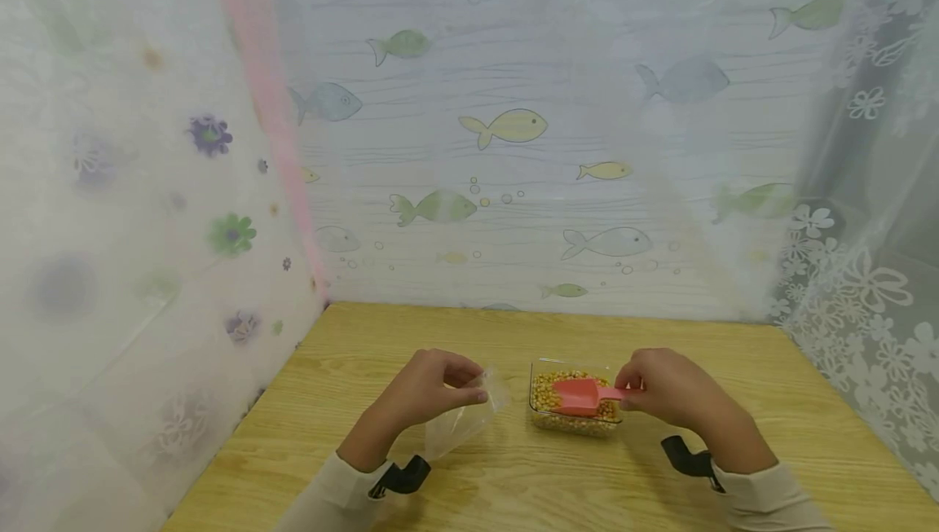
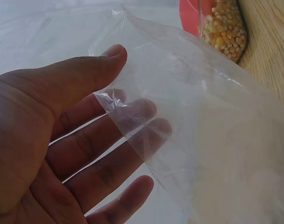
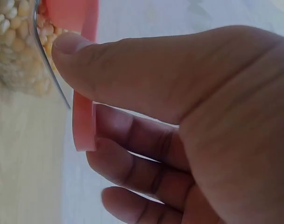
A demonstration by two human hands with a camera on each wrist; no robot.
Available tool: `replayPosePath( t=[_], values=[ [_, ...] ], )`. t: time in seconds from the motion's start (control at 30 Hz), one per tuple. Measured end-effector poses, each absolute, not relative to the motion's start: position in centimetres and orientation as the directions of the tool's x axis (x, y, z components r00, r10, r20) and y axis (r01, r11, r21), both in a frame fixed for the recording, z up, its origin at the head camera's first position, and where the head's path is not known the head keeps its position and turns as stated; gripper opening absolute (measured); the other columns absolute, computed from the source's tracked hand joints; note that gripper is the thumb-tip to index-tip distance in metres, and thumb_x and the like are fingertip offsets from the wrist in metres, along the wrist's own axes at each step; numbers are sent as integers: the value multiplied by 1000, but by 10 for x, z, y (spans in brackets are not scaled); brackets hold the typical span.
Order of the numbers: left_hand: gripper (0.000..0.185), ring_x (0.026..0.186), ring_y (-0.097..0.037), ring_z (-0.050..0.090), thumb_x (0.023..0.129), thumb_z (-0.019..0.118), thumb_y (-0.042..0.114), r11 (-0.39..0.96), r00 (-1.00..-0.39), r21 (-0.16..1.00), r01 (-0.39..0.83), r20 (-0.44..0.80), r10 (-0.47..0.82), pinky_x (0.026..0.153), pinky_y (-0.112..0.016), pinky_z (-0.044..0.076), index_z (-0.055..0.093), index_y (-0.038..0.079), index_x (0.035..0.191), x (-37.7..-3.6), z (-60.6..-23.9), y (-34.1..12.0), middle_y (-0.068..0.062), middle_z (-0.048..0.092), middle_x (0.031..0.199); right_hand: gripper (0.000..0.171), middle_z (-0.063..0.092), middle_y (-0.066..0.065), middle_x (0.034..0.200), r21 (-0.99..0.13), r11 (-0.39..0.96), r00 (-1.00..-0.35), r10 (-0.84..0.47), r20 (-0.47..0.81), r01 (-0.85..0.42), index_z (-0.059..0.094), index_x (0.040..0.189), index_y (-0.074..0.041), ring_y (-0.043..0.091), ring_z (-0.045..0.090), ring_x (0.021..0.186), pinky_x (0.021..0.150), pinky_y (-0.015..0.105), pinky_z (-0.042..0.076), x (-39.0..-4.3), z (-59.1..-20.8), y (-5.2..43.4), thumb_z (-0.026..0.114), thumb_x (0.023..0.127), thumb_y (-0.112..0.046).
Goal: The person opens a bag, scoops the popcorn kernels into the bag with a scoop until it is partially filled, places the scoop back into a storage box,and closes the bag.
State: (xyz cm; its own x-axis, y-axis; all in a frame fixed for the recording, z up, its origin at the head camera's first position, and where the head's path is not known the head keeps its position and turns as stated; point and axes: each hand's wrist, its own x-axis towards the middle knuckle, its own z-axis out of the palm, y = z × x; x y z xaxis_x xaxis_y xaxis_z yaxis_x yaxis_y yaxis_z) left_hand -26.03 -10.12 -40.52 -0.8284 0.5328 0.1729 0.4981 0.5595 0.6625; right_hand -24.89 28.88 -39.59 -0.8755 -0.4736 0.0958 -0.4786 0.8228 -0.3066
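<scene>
While the left hand (image 1: pixel 429 389) pinches the flimsy, slippery plastic bag (image 1: pixel 469 418) by its rim, the right hand (image 1: pixel 663 393) grips the stiff, light pink scoop (image 1: pixel 579 396) by its handle, over loose corn kernels (image 1: pixel 575 422).

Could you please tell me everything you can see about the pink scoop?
The pink scoop looks like smooth plastic, with a shovel-shaped bowl and a flat, narrow handle. Its bowl lies on the yellow kernels in the clear container on the wooden table, the handle pointing out over the rim. The right hand pinches the handle between thumb and fingers. Whether the bowl holds kernels cannot be seen.
</scene>
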Motion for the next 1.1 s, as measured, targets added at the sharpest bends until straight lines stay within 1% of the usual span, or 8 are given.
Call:
replayPosePath(
  t=[0.23, 0.5, 0.73, 0.97, 1.1],
  values=[
    [39, 98, -8, 74, 93, 77, 45, 563, -828, 659, 499, 170, 535, 88, -35, 60, 76, 20, 123, -260, -406, -99, 7, 78, 110, 11, 58, -13, 84, -241, 817, -852, -501, 151, -523, 79, 91, -24, -1, 52, 73, 65, 26, 49, -251, -400, 282, 87, 84, -24],
    [39, 97, -7, 74, 93, 77, 46, 564, -825, 658, 498, 160, 541, 87, -33, 60, 76, 21, 123, -260, -407, -98, 8, 78, 109, 10, 58, -14, 81, -198, 812, -833, -514, 204, -549, 78, 88, -24, -1, 51, 71, 63, 26, 47, -253, -405, 279, 88, 84, -24],
    [38, 97, -8, 74, 93, 77, 46, 564, -825, 661, 494, 152, 544, 87, -35, 60, 77, 21, 121, -260, -407, -97, 7, 78, 109, 10, 61, -16, 85, -247, 826, -862, -478, 170, -506, 78, 88, -29, -2, 55, 74, 63, 26, 48, -252, -405, 285, 87, 85, -28],
    [38, 96, -5, 73, 93, 77, 46, 560, -822, 659, 502, 162, 546, 87, -30, 60, 76, 21, 123, -260, -409, -97, 9, 78, 109, 12, 66, -17, 86, -281, 835, -881, -449, 147, -473, 79, 92, -28, 0, 59, 74, 63, 28, 49, -253, -403, 291, 88, 84, -28],
    [38, 97, -5, 73, 93, 77, 45, 553, -822, 665, 502, 168, 544, 87, -29, 59, 76, 21, 123, -260, -411, -96, 9, 78, 110, 11, 67, -17, 86, -289, 837, -885, -445, 137, -465, 79, 92, -28, 0, 59, 74, 63, 28, 49, -255, -403, 293, 87, 84, -25]
  ],
)
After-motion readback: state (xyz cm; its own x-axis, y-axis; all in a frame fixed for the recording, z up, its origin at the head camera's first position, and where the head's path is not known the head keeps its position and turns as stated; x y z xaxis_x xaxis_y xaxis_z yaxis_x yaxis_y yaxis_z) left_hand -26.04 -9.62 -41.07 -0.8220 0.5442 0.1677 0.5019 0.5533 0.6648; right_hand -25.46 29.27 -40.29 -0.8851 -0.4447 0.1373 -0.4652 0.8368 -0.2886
